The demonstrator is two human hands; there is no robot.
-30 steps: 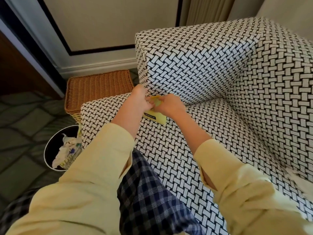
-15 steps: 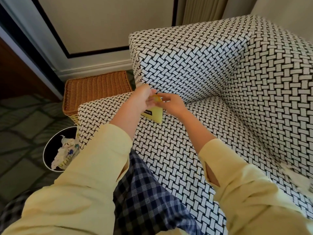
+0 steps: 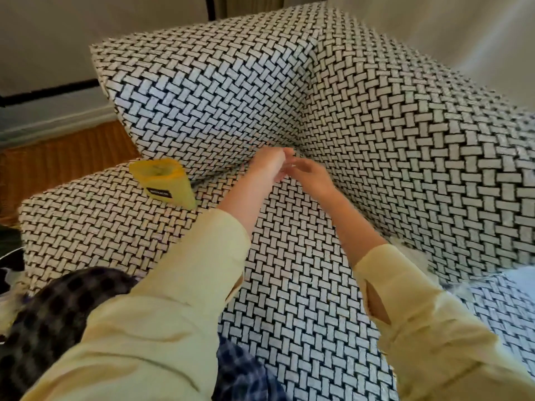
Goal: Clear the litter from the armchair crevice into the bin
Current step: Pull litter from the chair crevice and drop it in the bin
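Note:
A yellow packet with a small black label stands on the seat of the black-and-white woven armchair, against the crevice below the left armrest. No hand touches it. My left hand and my right hand are close together over the back corner of the seat, where armrest and backrest meet. Their fingertips nearly touch, the fingers look relaxed, and I see nothing in them, though the view is blurred. Pale crumpled litter lies by the right crevice. Only the dark bin's rim shows at the left edge.
A wicker basket stands on the floor left of the armchair, by the wall's skirting. My checked trouser leg is at the seat's front left. The backrest rises on the right.
Both hands let go of the yellow packet, which now stands on the seat by the left crevice. They moved right to the back corner. The view swung right, so the bin is almost out of frame.

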